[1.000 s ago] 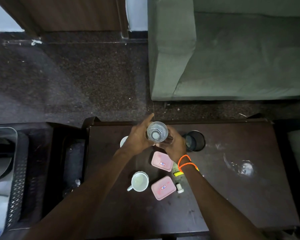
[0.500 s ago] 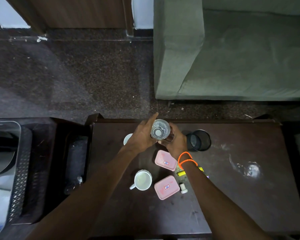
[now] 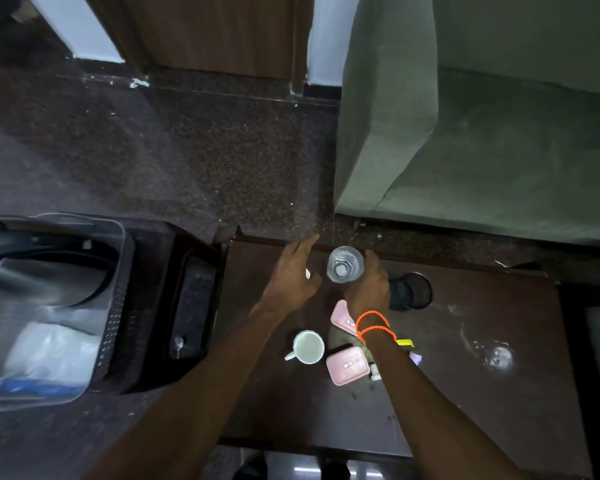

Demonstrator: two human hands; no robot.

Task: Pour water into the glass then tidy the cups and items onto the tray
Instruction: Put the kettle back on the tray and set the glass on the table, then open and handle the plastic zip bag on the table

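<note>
Pouring looks not yet begun; tidying is all waiting.
Right hand (image 3: 369, 289) is gripping the seemingly capped water bottle (image 3: 345, 265); left hand (image 3: 293, 271) is hovering open-fingered; white mug (image 3: 308, 347) is sitting loose on the tabletop (image 3: 482, 393).

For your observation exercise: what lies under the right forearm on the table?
Under the right forearm, parts of two pink boxes, a yellow item and a small white item show; anything else there is covered.

A home living room is showing itself: a green sofa (image 3: 482, 133) is facing a dark coffee table (image 3: 482, 375), with a wooden door (image 3: 215, 32) standing left of the sofa.
</note>
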